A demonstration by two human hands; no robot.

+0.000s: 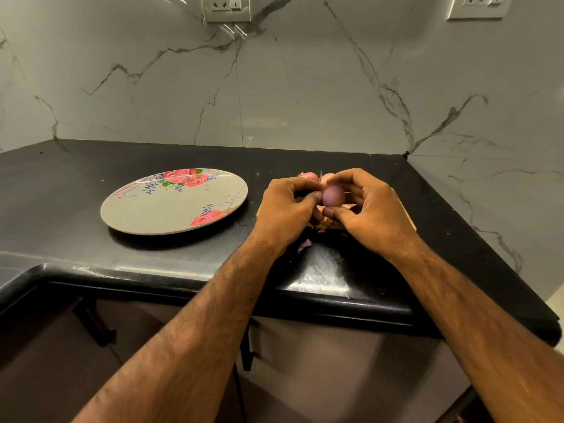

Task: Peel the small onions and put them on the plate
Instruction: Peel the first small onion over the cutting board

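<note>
Centrally, a small onion (332,195) is pinched between the left hand (285,209) and right hand (370,210), right of the plate (146,209).

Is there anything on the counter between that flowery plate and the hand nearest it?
No. In the head view, only bare black stone countertop separates the round grey rose-patterned plate from the left hand.

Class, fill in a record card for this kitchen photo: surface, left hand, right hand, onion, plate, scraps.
surface: black counter
left hand: pinches the onion
right hand: pinches the onion too
onion: pale purple, held between both hands
plate: floral, left of the hands, no onion on it
scraps: peel piece on the counter, near the wrists
</note>
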